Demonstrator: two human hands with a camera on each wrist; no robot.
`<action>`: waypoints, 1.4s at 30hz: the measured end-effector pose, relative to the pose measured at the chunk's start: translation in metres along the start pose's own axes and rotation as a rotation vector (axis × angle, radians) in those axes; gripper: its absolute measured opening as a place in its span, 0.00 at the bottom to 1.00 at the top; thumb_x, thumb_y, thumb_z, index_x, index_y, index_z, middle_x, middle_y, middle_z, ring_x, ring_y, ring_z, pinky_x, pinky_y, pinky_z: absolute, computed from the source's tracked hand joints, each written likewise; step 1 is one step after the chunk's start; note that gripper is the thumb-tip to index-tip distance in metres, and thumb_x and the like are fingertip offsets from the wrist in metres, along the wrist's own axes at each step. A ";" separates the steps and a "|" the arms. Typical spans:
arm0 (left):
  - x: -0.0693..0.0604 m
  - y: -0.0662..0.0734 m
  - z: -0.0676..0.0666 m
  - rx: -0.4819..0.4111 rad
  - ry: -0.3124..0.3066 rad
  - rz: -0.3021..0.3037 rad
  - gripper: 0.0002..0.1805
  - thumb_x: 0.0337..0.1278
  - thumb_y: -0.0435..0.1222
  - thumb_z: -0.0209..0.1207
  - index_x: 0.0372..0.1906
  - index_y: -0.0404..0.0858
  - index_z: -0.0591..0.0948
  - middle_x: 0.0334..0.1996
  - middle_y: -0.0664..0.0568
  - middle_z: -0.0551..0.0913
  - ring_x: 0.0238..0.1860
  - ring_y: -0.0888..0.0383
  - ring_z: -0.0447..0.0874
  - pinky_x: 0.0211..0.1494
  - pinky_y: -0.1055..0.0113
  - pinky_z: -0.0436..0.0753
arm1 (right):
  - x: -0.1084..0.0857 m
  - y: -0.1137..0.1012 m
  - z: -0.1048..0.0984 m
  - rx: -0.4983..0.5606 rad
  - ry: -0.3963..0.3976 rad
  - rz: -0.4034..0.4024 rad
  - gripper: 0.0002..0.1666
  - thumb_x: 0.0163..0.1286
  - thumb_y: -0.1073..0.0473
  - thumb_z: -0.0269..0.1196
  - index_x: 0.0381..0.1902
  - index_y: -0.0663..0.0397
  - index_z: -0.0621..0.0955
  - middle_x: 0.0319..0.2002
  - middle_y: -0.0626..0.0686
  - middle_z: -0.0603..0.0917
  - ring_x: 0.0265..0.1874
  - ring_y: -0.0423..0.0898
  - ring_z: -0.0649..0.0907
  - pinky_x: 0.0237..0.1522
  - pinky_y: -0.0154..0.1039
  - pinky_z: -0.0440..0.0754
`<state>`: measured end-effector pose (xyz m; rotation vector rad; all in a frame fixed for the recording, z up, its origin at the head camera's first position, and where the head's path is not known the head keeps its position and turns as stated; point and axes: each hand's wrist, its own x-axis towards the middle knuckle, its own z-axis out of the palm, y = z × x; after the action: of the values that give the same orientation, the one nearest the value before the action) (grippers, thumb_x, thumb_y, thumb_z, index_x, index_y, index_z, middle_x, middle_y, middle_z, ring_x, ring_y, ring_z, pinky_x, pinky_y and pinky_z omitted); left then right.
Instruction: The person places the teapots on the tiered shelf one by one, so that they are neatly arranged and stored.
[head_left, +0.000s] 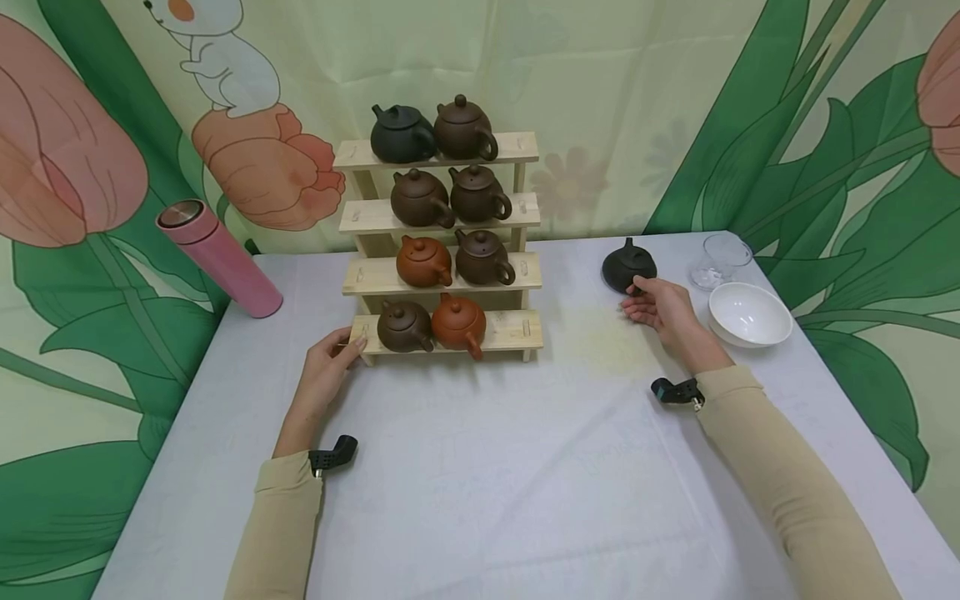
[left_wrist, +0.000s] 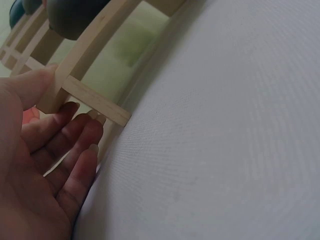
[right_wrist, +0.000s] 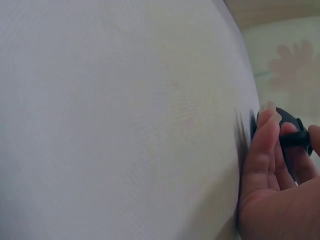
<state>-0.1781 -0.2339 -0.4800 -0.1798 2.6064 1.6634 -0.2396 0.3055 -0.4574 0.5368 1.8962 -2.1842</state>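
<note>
A four-step wooden rack (head_left: 513,331) holds several small teapots, two on each step. At its bottom step, my left hand (head_left: 324,367) pinches the left end of the plank. The left wrist view shows the thumb on top of the plank (left_wrist: 75,65) and the curled fingers underneath. Off to the right, a black teapot (head_left: 627,263) stands on the cloth, and my right hand (head_left: 670,315) grips its handle. In the right wrist view, thumb and fingers pinch the dark handle (right_wrist: 296,138); the hand hides part of the pot.
A pink thermos (head_left: 225,262) stands at the table's back left. Right of my right hand are a white bowl (head_left: 750,315) and a clear glass cup (head_left: 723,254), near the table's right edge. A printed curtain (head_left: 615,117) hangs behind. White cloth (head_left: 510,467) covers the table.
</note>
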 end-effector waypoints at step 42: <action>0.001 -0.002 0.001 0.016 0.004 -0.002 0.34 0.67 0.56 0.56 0.68 0.38 0.73 0.57 0.43 0.79 0.46 0.60 0.74 0.43 0.77 0.78 | -0.032 0.002 0.003 -0.130 -0.218 -0.257 0.12 0.71 0.61 0.60 0.31 0.63 0.85 0.22 0.51 0.87 0.18 0.41 0.84 0.22 0.32 0.81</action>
<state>-0.1792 -0.2335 -0.4824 -0.1851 2.6214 1.6423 -0.2097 0.2995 -0.4462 0.0308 2.0606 -2.1406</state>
